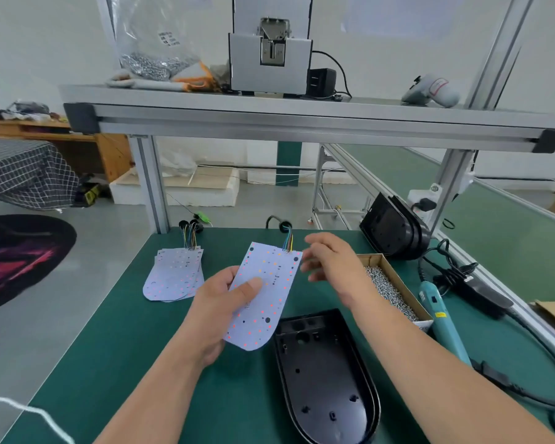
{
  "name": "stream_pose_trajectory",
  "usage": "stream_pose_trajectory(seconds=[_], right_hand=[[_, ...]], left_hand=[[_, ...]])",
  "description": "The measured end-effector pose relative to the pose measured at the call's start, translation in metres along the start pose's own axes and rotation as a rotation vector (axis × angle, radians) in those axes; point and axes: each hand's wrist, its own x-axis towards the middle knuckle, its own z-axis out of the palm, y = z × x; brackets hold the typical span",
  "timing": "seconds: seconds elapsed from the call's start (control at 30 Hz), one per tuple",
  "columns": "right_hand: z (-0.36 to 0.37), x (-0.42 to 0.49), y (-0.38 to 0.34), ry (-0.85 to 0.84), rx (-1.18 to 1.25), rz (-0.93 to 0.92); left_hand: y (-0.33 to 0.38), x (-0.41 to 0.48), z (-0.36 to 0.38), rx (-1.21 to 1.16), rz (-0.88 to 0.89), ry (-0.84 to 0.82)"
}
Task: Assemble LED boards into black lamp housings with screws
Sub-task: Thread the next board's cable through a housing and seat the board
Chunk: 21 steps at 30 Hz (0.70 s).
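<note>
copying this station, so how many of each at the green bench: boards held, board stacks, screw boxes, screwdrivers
led board in left hand: 1
board stack: 1
screw box: 1
screwdriver: 1
total: 4

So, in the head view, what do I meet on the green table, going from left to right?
Board stack → left hand → board it holds → housing → screw box → screwdriver. The right hand hangs above the housing's span, so I leave it out.

Bright, even, soft-shadowed indoor light; wide-angle bending at edges, slight motion blur.
</note>
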Motion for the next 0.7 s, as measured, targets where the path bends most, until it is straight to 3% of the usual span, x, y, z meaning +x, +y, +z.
stream_pose_trajectory(seconds=[0.13, 0.2, 0.33, 0.4, 0.5, 0.57, 0.7], right_hand=[[-0.013, 0.004, 0.007, -0.071, -0.436, -0.12], [-0.009, -0.001, 0.005, -0.064, -0.432, -0.227], [-0.006, -0.013, -0.002, 0.035, -0.498, -0.61], [-0.003, -0.016, -0.004, -0.045, -0.523, -0.61], [-0.002, -0.027, -0.006, -0.19, -0.566, -0.377], [-0.001, -0.039, -0.001, -0.257, -0.599, -0.425], [0.008, -0.059, -0.001, -0.381, -0.579, -0.401]], left_hand=[[0.006, -0.008, 0.002, -0.103, -0.012, -0.224], [0.009, -0.013, 0.003, -0.08, -0.049, -0.354], [0.01, -0.019, 0.004, -0.046, -0.109, -0.541], [0.01, -0.018, 0.006, -0.091, -0.09, -0.51], [0.005, -0.013, 0.011, -0.215, 0.034, -0.334], [0.004, -0.011, 0.014, -0.298, 0.111, -0.234], [0.003, -0.008, 0.014, -0.426, 0.1, -0.203]])
